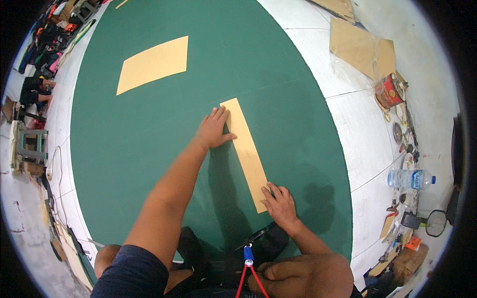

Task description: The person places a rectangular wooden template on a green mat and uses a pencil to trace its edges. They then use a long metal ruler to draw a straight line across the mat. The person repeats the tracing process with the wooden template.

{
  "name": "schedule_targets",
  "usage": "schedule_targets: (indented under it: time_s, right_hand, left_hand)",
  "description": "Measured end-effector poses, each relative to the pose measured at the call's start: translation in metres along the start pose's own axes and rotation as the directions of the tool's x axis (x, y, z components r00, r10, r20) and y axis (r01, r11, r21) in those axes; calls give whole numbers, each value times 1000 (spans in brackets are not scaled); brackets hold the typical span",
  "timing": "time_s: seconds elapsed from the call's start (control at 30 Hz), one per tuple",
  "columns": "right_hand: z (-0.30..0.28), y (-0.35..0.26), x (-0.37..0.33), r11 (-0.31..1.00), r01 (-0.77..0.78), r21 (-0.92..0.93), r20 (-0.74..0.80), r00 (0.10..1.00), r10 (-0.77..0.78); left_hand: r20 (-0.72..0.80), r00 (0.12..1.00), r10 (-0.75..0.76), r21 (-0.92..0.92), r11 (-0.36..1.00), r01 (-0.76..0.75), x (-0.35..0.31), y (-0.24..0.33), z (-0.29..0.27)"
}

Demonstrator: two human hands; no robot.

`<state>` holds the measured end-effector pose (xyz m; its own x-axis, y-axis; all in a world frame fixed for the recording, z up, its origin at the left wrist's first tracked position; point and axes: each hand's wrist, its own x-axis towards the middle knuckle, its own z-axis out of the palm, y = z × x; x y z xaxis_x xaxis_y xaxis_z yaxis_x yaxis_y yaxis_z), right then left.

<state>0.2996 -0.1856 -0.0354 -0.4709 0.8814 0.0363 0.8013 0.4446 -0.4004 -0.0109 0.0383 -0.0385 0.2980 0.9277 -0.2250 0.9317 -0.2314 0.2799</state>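
Observation:
A long pale-yellow strip of card (248, 154) lies flat and slanting on a large dark green sheet (144, 159). My left hand (214, 129) rests at the strip's far end, fingers stretched and thumb apart, touching its left edge. At the near end, my right hand (281, 204) lies low against the right edge with its fingers apart and tips on the card. Neither hand wraps round the strip. Farther off to the left, a wider pale-yellow piece of card (154, 64) lies by itself on the green sheet.
White floor tiles (343, 116) border the sheet. Along the right wall are brown cardboard (360, 48), a red tin (389, 92), a water bottle (410, 179) and scattered tools. A grey stool (33, 145) and piled cloth (47, 47) stand left, near another person's feet (47, 90).

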Motion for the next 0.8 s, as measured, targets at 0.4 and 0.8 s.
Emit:
schedule_targets:
  time_s: [0.4, 0.8]
  right_hand:
    - [8, -3, 5, 999, -31, -43, 8, 999, 31]
    - [12, -5, 4, 994, -61, -86, 55, 996, 66]
  left_hand:
    - [14, 999, -41, -12, 999, 41, 3, -5, -12]
    - [38, 996, -85, -18, 996, 86, 4, -1, -16]
